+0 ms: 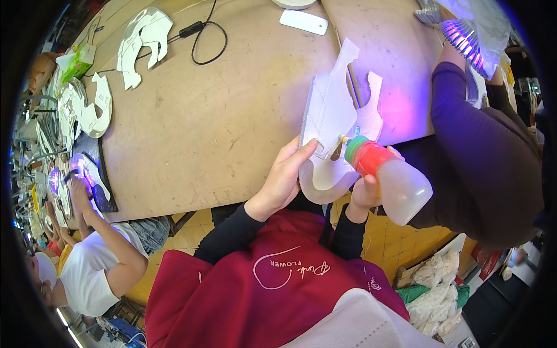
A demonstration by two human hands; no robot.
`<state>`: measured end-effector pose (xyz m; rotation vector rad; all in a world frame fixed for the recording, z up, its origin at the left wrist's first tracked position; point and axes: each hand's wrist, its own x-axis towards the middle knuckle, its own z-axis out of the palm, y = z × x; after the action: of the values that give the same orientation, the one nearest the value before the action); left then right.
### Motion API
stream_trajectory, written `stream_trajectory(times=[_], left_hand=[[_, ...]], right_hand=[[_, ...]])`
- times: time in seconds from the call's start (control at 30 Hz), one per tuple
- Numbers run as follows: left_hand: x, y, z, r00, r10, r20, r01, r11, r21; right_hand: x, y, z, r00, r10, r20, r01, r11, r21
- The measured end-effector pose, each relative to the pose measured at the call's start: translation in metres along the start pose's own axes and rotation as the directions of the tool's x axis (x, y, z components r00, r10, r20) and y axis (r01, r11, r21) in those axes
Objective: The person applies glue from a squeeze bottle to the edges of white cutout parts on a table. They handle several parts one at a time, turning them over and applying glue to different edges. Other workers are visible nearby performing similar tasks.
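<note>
My left hand [284, 177] pinches the edge of a white shoe upper [329, 107], with the thumb lying on its face. The upper is tilted up over the table's near edge, its curved end towards me and two strips pointing away. A translucent squeeze bottle [404, 188] wrapped in red and green tape is in my right hand [368, 188], whose fingers close round it from below. The bottle's narrow metal tip is at the upper's inner side; whether it touches cannot be made out. Part of my right hand is hidden behind the bottle.
More white shoe uppers [142, 43] lie at the far left of the brown table [232, 116], near a black cable [217, 55]. A white phone [303, 22] rests at the back. Co-workers sit on both sides; a dark sleeve [464, 133] is close on my right, beside a purple-lit lamp [462, 42].
</note>
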<state>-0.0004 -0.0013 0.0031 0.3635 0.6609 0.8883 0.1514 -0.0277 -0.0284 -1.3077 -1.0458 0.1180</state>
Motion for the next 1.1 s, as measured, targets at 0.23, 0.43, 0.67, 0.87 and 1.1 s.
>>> stream_trajectory(times=[0.23, 0.43, 0.67, 0.87, 1.1], left_hand=[[-0.002, -0.002, 0.000, 1.000, -0.008, -0.005, 0.008, 0.999, 0.041], [0.000, -0.004, -0.001, 1.000, -0.003, 0.002, 0.003, 0.998, 0.071], [0.001, -0.004, -0.002, 1.000, 0.022, -0.010, -0.021, 0.996, 0.082], [0.002, -0.004, -0.004, 1.000, 0.010, 0.005, -0.011, 0.993, 0.120], [0.004, -0.005, -0.002, 0.999, 0.036, 0.013, -0.037, 0.993, 0.112]], right_hand=[[0.006, 0.002, 0.004, 0.998, 0.010, -0.058, -0.009, 1.000, 0.013], [0.009, 0.001, 0.004, 0.999, 0.042, -0.021, -0.042, 0.999, 0.017], [0.013, 0.004, 0.002, 0.999, 0.036, -0.002, -0.036, 0.995, 0.091], [0.016, 0.012, 0.003, 0.994, 0.097, -0.056, -0.089, 0.988, 0.127], [0.019, 0.018, 0.000, 0.991, 0.110, -0.071, -0.088, 0.961, 0.263]])
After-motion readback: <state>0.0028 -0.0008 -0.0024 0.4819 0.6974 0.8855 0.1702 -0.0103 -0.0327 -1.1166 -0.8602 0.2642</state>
